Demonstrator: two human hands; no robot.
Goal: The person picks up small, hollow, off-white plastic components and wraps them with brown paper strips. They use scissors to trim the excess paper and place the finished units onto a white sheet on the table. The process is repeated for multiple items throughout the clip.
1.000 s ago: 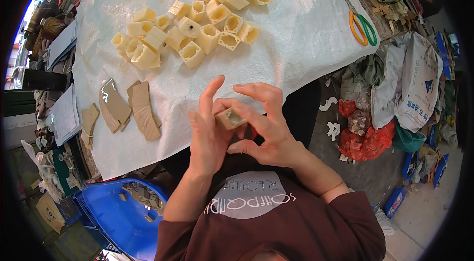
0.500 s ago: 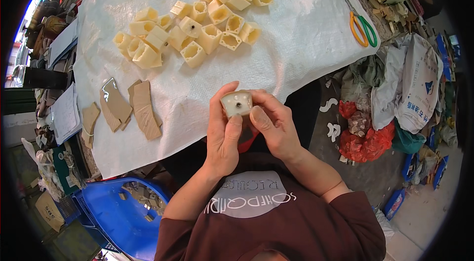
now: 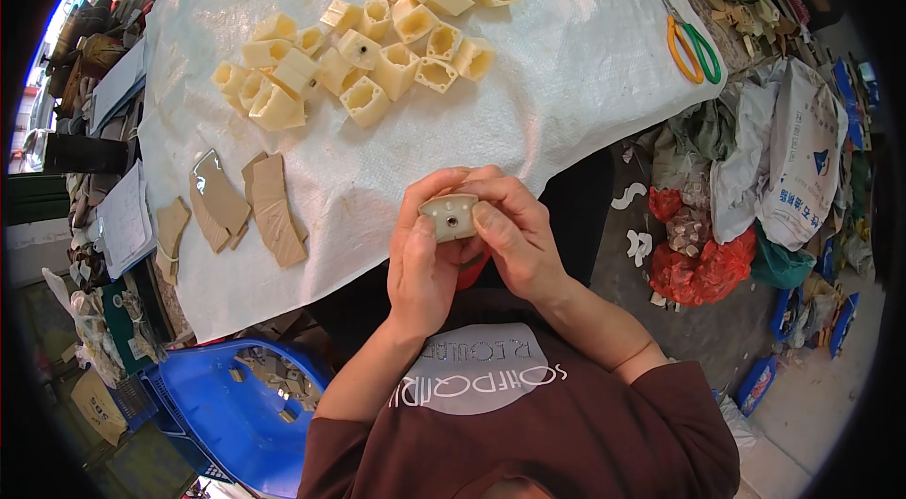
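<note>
Between both hands, just off the near edge of the cloth, is a small pale plastic block (image 3: 447, 219) with a dark hole in its face. My left hand (image 3: 421, 249) grips its left side, thumb in front. My right hand (image 3: 510, 230) closes round the right side, the thumb pressed against the block's edge. Fingers of both hands meet behind and above it. Farther off lies a spread of cream-yellow hollow plastic blocks (image 3: 396, 70), several with open ends facing up or toward me.
White woven cloth (image 3: 396, 150) covers the table. Brown flat sheet pieces (image 3: 275, 207) lie at its left. Scissors (image 3: 694, 48) with orange and green handles rest at the right. A blue plastic tub (image 3: 212, 409) is at lower left; red bags (image 3: 694, 268) and a white sack (image 3: 797, 159) stand right.
The block has tilted in my hands, so its holed face looks flatter and greyer. My right fingers have come over its top, closer to the left fingers.
</note>
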